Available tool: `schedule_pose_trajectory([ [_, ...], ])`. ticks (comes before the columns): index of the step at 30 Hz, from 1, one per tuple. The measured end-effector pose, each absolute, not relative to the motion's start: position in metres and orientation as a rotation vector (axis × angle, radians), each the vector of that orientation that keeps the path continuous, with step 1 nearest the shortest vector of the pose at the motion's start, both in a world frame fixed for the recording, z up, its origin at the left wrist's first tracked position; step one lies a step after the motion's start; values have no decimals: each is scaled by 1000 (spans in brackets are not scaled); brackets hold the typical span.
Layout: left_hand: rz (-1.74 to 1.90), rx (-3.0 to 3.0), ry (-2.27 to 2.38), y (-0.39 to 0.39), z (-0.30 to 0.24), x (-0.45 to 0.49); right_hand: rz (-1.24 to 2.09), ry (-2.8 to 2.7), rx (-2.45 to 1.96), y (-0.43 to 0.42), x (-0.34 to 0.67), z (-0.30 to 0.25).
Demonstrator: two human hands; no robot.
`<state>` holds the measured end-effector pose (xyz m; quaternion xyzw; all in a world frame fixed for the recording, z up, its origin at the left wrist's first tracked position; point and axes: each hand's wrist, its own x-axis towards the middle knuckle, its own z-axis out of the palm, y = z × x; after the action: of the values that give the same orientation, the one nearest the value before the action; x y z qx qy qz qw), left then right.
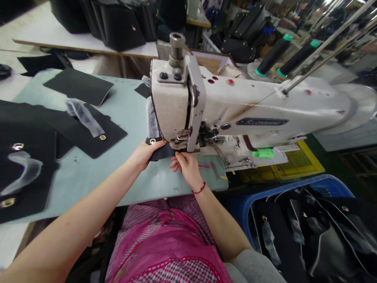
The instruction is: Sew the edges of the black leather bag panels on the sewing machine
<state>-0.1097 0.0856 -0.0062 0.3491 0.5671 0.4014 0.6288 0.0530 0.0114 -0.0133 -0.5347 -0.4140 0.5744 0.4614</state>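
Note:
Under the head of a white sewing machine [171, 102] lies a black leather-like panel [161, 152] with a gold buckle and a strap wrapped in clear plastic [152, 120]. My left hand [144, 154] grips the panel's left edge, thumb on top beside the buckle. At the panel's front right edge, my right hand [187, 167] pinches it between thumb and index finger, the other fingers curled below. The needle area is hidden behind the machine head. Part of the panel passes out of sight under the machine.
Black panels with buckles [91, 133] lie on the pale green table [138, 184] to the left. Pink-handled snips [204, 166] rest right of my right hand. A blue basket [294, 182] of black pieces stands at lower right, beside a yellow crate [306, 159]. Thread cones [273, 55] stand behind.

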Motion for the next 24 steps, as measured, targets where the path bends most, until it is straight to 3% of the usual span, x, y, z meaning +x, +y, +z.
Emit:
schedule_pose_trajectory([
  [8, 556, 778, 1174, 82, -5, -130, 1292, -1083, -1389, 9, 48, -11],
  [24, 627, 827, 1135, 89, 0, -131, 1303, -846, -1290, 1, 21, -17],
])
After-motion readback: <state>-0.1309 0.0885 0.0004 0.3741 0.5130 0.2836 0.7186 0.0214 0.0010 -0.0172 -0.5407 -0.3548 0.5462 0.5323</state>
